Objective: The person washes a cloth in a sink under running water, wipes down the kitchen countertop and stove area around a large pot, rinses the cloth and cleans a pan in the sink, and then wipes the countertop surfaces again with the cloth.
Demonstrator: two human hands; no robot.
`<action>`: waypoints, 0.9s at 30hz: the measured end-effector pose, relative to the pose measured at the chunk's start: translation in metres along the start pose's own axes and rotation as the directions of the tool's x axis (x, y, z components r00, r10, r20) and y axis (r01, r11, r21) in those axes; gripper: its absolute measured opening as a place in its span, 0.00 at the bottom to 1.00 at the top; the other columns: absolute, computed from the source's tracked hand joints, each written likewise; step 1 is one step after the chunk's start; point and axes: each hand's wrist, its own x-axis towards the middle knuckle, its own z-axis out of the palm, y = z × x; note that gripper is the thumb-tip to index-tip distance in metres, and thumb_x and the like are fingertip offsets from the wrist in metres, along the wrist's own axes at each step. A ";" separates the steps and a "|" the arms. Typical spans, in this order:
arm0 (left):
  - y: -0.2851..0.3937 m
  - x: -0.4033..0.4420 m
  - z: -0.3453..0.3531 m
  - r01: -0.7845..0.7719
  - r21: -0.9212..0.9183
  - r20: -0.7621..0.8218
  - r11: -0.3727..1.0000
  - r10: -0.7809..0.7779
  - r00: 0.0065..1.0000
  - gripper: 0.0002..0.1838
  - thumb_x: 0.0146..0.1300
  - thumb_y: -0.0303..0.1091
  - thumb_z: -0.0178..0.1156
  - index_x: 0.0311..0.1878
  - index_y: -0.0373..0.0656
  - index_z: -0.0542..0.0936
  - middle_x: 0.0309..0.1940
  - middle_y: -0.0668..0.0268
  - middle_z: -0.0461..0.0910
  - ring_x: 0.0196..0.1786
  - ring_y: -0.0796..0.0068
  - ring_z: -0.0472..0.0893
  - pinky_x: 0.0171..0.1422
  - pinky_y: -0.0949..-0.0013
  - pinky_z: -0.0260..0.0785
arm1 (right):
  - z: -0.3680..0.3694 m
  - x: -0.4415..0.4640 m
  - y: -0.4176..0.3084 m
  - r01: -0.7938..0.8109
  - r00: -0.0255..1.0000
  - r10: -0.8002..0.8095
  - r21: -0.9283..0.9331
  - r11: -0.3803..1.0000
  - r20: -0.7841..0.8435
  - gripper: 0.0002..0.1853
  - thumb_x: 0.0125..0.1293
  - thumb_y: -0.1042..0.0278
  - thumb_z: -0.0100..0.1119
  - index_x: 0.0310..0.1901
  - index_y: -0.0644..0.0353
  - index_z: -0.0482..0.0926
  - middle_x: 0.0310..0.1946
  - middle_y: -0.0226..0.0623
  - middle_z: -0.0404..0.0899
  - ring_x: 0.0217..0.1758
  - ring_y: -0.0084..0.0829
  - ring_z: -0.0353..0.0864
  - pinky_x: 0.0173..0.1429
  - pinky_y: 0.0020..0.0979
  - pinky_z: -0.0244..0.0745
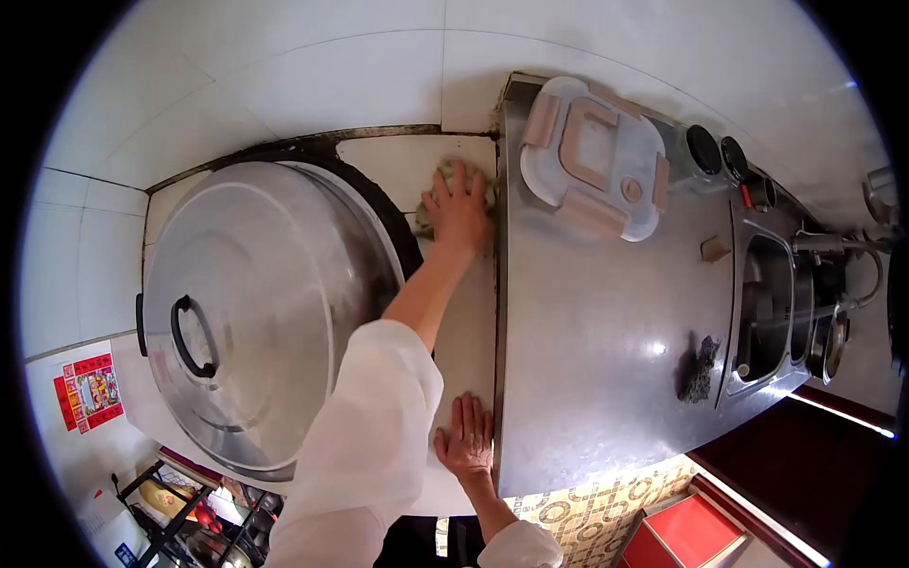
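A crumpled, greyish-green cloth (491,196) is bunched on the white tiled counter (461,312) near the wall. My left hand (458,213) presses down over it and grips it, fingers spread across its top; the palm hides most of the cloth. Closer to me, my right hand (466,437) rests palm down on the counter's near edge. Its fingers are stretched out and it holds nothing. Left of both hands stands a big metal pot lid (256,312) with a black handle, and my left sleeve passes in front of its right side.
To the right, a raised steel counter (606,322) carries a clear-lidded food box (598,156), a dark scouring pad (699,369) and a small brown piece (715,249). Past these are jars (703,150) and a sink (762,308) with a tap (866,260). A black rack (170,516) stands lower left.
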 end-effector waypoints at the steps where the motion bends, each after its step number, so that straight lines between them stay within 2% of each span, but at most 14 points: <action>1: 0.003 -0.017 -0.001 -0.028 -0.012 0.015 1.000 0.028 0.999 0.39 0.51 0.38 0.63 0.69 0.53 0.60 0.73 0.53 0.48 0.71 0.35 0.49 0.65 0.29 0.45 | -0.001 0.000 -0.001 0.001 1.000 -0.001 -0.004 1.000 0.002 0.37 0.57 0.57 0.56 0.66 0.67 0.60 0.69 0.52 0.56 0.72 0.50 0.55 0.71 0.54 0.52; 2: 0.004 -0.037 -0.003 -0.053 -0.019 0.034 0.998 0.054 0.998 0.39 0.52 0.38 0.63 0.69 0.53 0.60 0.73 0.53 0.48 0.71 0.35 0.48 0.66 0.29 0.43 | -0.002 -0.002 -0.003 -0.003 1.000 0.003 0.005 1.000 0.004 0.37 0.57 0.57 0.56 0.66 0.67 0.60 0.69 0.52 0.56 0.72 0.50 0.55 0.71 0.54 0.52; 3: 0.017 -0.058 -0.028 0.003 0.003 0.150 1.000 -0.003 0.989 0.35 0.57 0.32 0.56 0.70 0.51 0.61 0.73 0.56 0.48 0.73 0.41 0.48 0.68 0.33 0.46 | -0.002 -0.001 -0.003 -0.005 1.000 0.005 -0.027 1.000 -0.004 0.37 0.58 0.56 0.55 0.67 0.66 0.60 0.69 0.51 0.57 0.73 0.48 0.55 0.71 0.52 0.53; 8: 0.030 -0.154 -0.037 -0.008 0.050 0.153 0.999 0.000 0.988 0.33 0.56 0.32 0.56 0.68 0.50 0.62 0.73 0.55 0.49 0.72 0.42 0.49 0.70 0.37 0.48 | -0.007 -0.001 -0.002 0.029 0.998 -0.032 -0.059 0.998 -0.051 0.36 0.59 0.56 0.53 0.67 0.67 0.60 0.69 0.50 0.58 0.73 0.47 0.56 0.71 0.51 0.54; 10: 0.030 -0.199 -0.036 -0.039 0.070 0.161 0.997 0.027 0.987 0.33 0.56 0.32 0.57 0.67 0.50 0.63 0.72 0.55 0.50 0.72 0.41 0.50 0.70 0.38 0.49 | -0.016 -0.003 -0.005 0.055 0.991 -0.053 0.019 0.998 -0.123 0.33 0.59 0.61 0.55 0.65 0.66 0.62 0.68 0.51 0.59 0.71 0.49 0.58 0.70 0.51 0.56; 13: 0.030 -0.265 -0.038 -0.095 -0.062 0.067 0.994 0.099 0.993 0.35 0.51 0.31 0.61 0.66 0.48 0.64 0.70 0.52 0.53 0.70 0.37 0.53 0.70 0.37 0.49 | -0.005 -0.030 0.002 0.118 0.965 -0.040 0.293 0.949 -0.260 0.27 0.57 0.72 0.57 0.59 0.65 0.67 0.66 0.53 0.61 0.65 0.56 0.63 0.67 0.50 0.59; 16: 0.034 -0.334 -0.048 -0.092 -0.108 0.090 0.990 0.102 0.991 0.35 0.49 0.31 0.61 0.64 0.46 0.66 0.70 0.51 0.55 0.69 0.36 0.54 0.68 0.34 0.49 | -0.010 -0.111 0.002 0.056 0.967 0.023 0.301 0.952 -0.252 0.28 0.57 0.72 0.56 0.60 0.67 0.66 0.64 0.56 0.61 0.68 0.58 0.59 0.68 0.50 0.58; 18: 0.040 -0.385 -0.045 -0.087 -0.082 0.020 0.993 0.089 0.996 0.33 0.49 0.30 0.61 0.63 0.45 0.68 0.70 0.51 0.55 0.68 0.35 0.56 0.66 0.33 0.50 | -0.014 -0.178 0.010 0.021 0.957 0.063 0.287 0.958 -0.282 0.26 0.58 0.76 0.55 0.61 0.63 0.68 0.64 0.55 0.62 0.69 0.55 0.60 0.69 0.49 0.59; 20: 0.048 -0.442 -0.042 -0.081 -0.077 -0.018 0.994 0.080 0.997 0.31 0.50 0.29 0.60 0.61 0.44 0.70 0.67 0.49 0.58 0.65 0.37 0.59 0.64 0.33 0.51 | -0.016 -0.251 0.026 -0.109 0.956 0.209 0.408 0.907 -0.208 0.24 0.59 0.76 0.56 0.59 0.61 0.70 0.65 0.53 0.62 0.67 0.55 0.63 0.67 0.47 0.62; 21: 0.055 -0.470 -0.050 -0.085 -0.082 -0.025 0.993 0.083 0.996 0.31 0.50 0.29 0.60 0.61 0.44 0.70 0.67 0.49 0.58 0.65 0.37 0.59 0.64 0.33 0.51 | -0.018 -0.286 0.034 -0.178 0.940 0.284 0.443 0.879 -0.187 0.22 0.60 0.75 0.55 0.57 0.63 0.70 0.64 0.54 0.63 0.65 0.55 0.65 0.64 0.45 0.65; 23: 0.079 -0.524 -0.067 0.026 -0.010 0.137 1.000 -0.025 0.990 0.27 0.52 0.30 0.60 0.59 0.45 0.72 0.66 0.48 0.57 0.64 0.42 0.61 0.55 0.40 0.64 | -0.020 -0.357 0.061 -0.290 0.899 0.398 0.433 0.853 -0.181 0.18 0.62 0.74 0.56 0.54 0.65 0.72 0.63 0.56 0.64 0.62 0.56 0.68 0.60 0.43 0.70; 24: 0.091 -0.547 -0.058 0.020 -0.016 0.125 1.000 -0.018 0.992 0.27 0.52 0.30 0.60 0.59 0.45 0.72 0.66 0.48 0.57 0.64 0.42 0.61 0.55 0.40 0.64 | -0.019 -0.390 0.076 -0.385 0.862 0.486 0.435 0.814 -0.144 0.16 0.63 0.72 0.56 0.53 0.63 0.73 0.63 0.50 0.67 0.61 0.48 0.71 0.58 0.38 0.71; 26: 0.117 -0.590 -0.030 0.008 -0.153 0.019 0.988 -0.006 1.000 0.20 0.60 0.38 0.59 0.54 0.45 0.75 0.53 0.48 0.71 0.48 0.57 0.75 0.38 0.52 0.74 | 0.023 -0.459 0.123 -0.335 0.677 0.735 0.871 0.360 -0.044 0.15 0.66 0.68 0.56 0.53 0.62 0.75 0.56 0.44 0.74 0.55 0.36 0.76 0.54 0.30 0.72; 27: 0.139 -0.594 -0.043 0.180 -0.355 0.336 0.917 -0.054 0.940 0.21 0.61 0.46 0.59 0.53 0.45 0.75 0.43 0.52 0.75 0.36 0.63 0.77 0.30 0.57 0.74 | 0.004 -0.480 0.132 -0.494 0.597 0.794 0.830 0.258 0.109 0.17 0.66 0.66 0.57 0.54 0.63 0.75 0.51 0.40 0.76 0.49 0.29 0.77 0.49 0.27 0.72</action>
